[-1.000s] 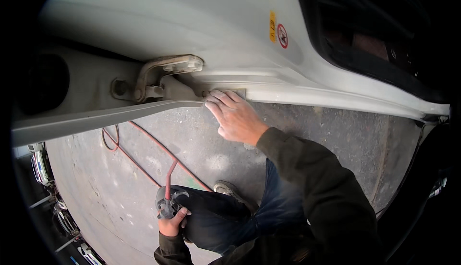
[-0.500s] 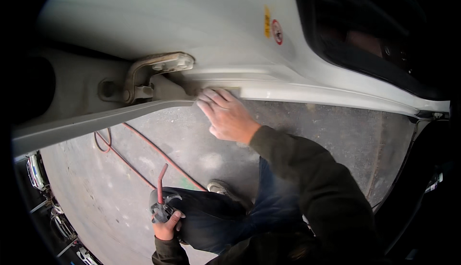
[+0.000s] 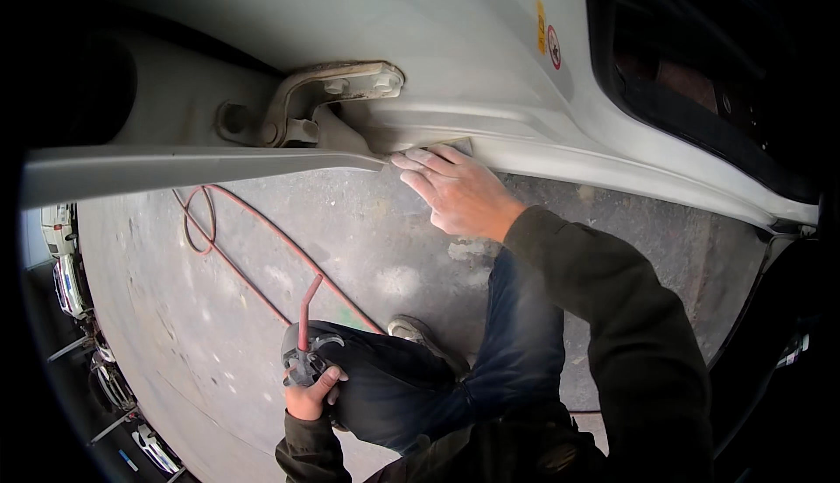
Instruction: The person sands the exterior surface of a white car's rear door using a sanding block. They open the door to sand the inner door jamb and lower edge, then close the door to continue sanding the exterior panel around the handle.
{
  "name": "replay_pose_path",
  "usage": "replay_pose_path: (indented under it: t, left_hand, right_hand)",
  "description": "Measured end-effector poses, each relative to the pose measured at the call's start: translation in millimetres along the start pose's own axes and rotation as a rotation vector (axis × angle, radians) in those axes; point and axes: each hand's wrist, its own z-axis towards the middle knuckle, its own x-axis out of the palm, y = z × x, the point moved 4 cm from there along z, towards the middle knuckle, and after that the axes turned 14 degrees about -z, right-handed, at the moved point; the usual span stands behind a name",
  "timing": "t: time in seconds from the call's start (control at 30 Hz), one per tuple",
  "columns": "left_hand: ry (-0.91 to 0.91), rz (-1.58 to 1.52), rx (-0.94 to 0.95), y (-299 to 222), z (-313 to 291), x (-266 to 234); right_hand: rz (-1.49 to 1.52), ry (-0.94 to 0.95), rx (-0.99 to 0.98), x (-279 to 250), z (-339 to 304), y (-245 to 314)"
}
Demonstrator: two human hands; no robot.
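My right hand (image 3: 459, 190), its fingers dusted white, presses a small flat grey piece of sandpaper (image 3: 460, 144) against the pale lower edge of the vehicle body (image 3: 472, 63). Most of the sandpaper is hidden under the fingers. Just left of that hand is a metal door hinge (image 3: 280, 102) with bolts, and the edge of an opened door panel (image 3: 201, 168) runs off to the left. Down by my knee, my left hand (image 3: 308, 400) is wrapped round a grey air blow gun (image 3: 306, 365) with a bent red nozzle (image 3: 305, 312) pointing up.
A red air hose (image 3: 276, 234) lies looped on the stained concrete floor (image 3: 394, 260). My shoe (image 3: 416, 334) stands under the body edge. Several parked vehicles (image 3: 70, 286) line the far left. A dark window opening (image 3: 700, 89) is at upper right.
The view has shifted, so the hinge and stickers sit further right and higher. My right hand remains on the body edge with the sandpaper; my left keeps hold of the blow gun.
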Motion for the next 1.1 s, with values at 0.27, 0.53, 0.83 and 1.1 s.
replay_pose_path:
  t: [0.27,0.53,0.83,1.1]
  left_hand:
    - [0.038,0.078,-0.018,6.8,2.7,-6.1]
    - [0.042,0.049,-0.035,3.8,-1.9,-2.8]
    - [0.028,0.046,0.01,-1.8,-3.0,3.5]
    - [-0.015,-0.005,-0.008,6.1,-4.9,-5.0]
  right_hand:
    - [-0.063,0.022,-0.011,9.7,11.8,0.7]
    - [-0.094,0.075,-0.059,25.6,10.6,-0.9]
    - [-0.219,0.062,-0.096,28.1,15.3,-4.3]
    - [-0.209,0.048,-0.083,17.4,-14.1,-3.8]
